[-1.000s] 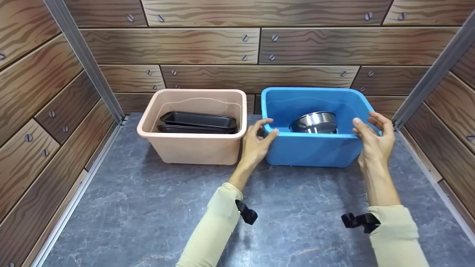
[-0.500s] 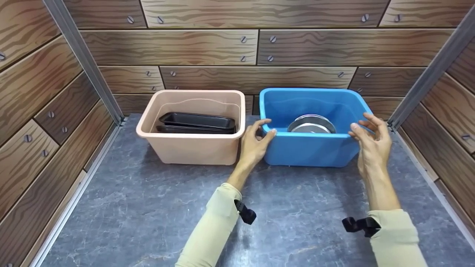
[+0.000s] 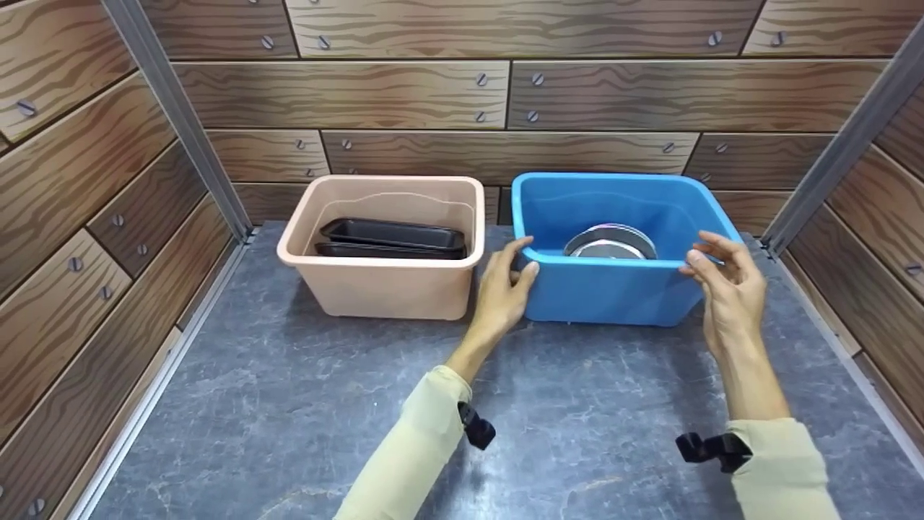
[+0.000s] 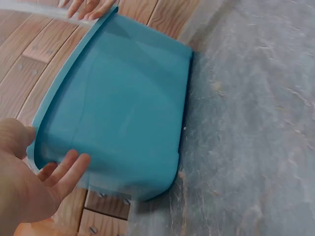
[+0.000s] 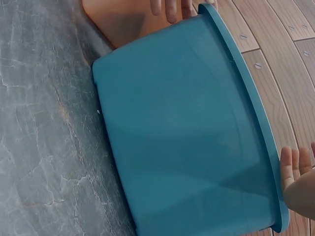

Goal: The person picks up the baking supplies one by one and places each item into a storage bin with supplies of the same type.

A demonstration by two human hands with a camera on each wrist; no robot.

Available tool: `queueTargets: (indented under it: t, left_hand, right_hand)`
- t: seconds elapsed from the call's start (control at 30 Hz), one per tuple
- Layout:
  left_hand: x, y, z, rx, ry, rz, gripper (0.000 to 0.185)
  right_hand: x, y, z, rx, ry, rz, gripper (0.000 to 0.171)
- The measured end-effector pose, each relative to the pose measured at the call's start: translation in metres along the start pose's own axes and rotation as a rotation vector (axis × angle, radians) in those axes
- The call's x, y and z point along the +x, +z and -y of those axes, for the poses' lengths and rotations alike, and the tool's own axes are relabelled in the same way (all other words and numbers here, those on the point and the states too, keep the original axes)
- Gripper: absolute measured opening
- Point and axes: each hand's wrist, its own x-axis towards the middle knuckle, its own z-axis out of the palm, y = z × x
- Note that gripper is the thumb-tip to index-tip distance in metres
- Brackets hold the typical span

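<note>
A blue plastic bin (image 3: pixel 606 292) stands on the right, with a shiny round metal pan (image 3: pixel 613 235) inside, partly hidden by the front wall. My left hand (image 3: pixel 503 289) is at the bin's front left corner. In the left wrist view its thumb (image 4: pixel 22 135) touches the rim, and the fingers (image 4: pixel 71 169) spread along the bin's side. At the front right corner, my right hand (image 3: pixel 733 289) touches the rim with loosely bent fingers. The right wrist view shows those fingers (image 5: pixel 289 164) beside the rim. Neither hand grips anything.
Left of the blue bin stands a pink bin (image 3: pixel 382 289) holding black rectangular baking pans (image 3: pixel 393 235). The two bins are close together, near the wood-patterned back wall (image 3: pixel 433 94). Grey marbled tabletop (image 3: pixel 289 404) extends in front of them.
The round pan has tipped over inside the blue bin, from showing its shiny side to showing its rim and a grey round face. Both hands have slid slightly down at the corners.
</note>
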Motion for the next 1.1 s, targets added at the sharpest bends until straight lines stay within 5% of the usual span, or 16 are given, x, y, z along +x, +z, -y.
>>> queueTargets:
  t: [0.33, 0.5, 1.1]
  left_hand:
    - [-0.026, -0.023, -0.004, -0.068, 0.013, 0.005, 0.038]
    - [-0.037, -0.043, -0.011, -0.137, 0.064, 0.017, 0.035]
    - [-0.076, -0.093, -0.036, -0.108, 0.301, 0.102, 0.037]
  right_hand:
    - [-0.017, 0.001, 0.008, 0.025, 0.025, 0.120, 0.013]
    - [-0.028, 0.005, 0.018, 0.061, -0.002, 0.172, 0.015]
    - [-0.059, 0.010, 0.052, 0.073, -0.110, 0.359, 0.026]
